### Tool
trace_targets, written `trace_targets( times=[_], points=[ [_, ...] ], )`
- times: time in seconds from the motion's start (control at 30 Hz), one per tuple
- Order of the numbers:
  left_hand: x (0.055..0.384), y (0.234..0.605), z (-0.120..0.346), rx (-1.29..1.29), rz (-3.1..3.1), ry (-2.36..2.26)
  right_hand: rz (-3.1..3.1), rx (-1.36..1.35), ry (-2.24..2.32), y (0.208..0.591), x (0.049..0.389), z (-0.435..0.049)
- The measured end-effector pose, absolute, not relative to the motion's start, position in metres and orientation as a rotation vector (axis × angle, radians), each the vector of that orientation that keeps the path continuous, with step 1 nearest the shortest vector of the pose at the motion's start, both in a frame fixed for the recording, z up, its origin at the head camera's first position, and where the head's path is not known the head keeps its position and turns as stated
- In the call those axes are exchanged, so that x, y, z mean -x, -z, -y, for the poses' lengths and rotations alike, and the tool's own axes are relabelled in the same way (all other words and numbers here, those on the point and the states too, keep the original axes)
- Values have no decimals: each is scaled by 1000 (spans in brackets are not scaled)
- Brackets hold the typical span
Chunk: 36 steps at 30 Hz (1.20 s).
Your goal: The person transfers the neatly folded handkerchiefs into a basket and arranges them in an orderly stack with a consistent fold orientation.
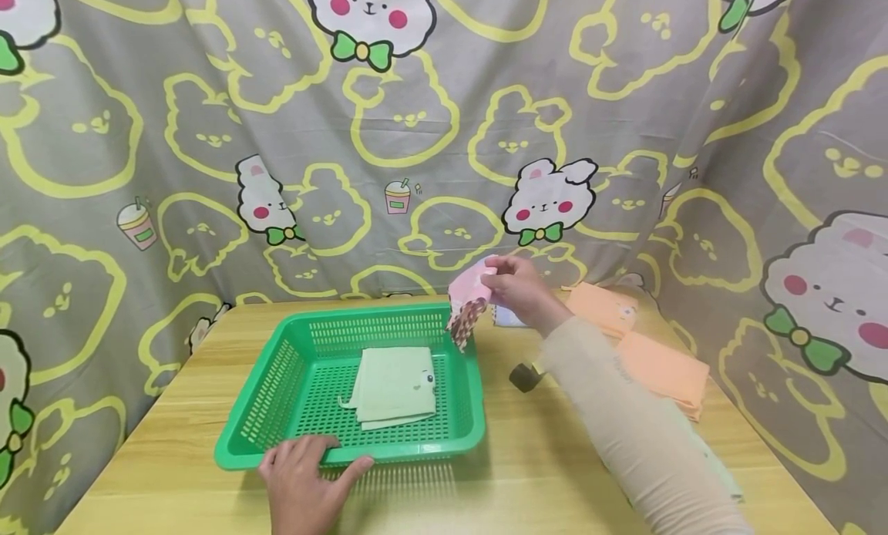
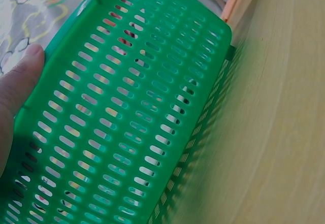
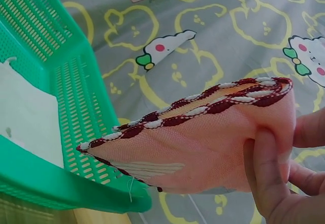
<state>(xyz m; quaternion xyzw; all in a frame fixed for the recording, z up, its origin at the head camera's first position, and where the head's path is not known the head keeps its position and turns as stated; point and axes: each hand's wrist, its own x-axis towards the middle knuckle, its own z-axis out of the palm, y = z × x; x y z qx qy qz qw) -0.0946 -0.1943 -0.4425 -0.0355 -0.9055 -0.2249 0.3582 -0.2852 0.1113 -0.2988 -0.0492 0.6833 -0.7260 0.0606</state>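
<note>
My right hand [image 1: 520, 288] pinches a folded pink towel [image 3: 203, 153] with a dark red and white stitched edge. The towel hangs above the right rear corner of a green plastic basket [image 1: 236, 442]. In the right wrist view, thumb and fingers hold its folded end. Inside the basket a pale green folded towel [image 1: 395, 388] lies flat, with a small face design at its right side. At the basket's near rim, my left hand [image 1: 301, 481] grips the edge, its thumb [image 2: 30, 69] outside in the left wrist view.
Right of the basket lie two folded orange towels [image 1: 602, 310] [image 1: 662, 371] and a pale blue one [image 1: 509, 317], partly hidden by my hand. A small black object [image 1: 525, 377] sits near my forearm. Another pale green cloth [image 1: 718, 469] shows beyond my sleeve. A patterned curtain [image 1: 430, 234] stands behind the table.
</note>
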Motion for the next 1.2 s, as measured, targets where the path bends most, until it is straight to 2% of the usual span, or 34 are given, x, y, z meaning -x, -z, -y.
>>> trace_targets(
  times=[1.2],
  points=[
    [94,441,196,84,2350,576,-1964,76,2202,322,286,-70]
  ],
)
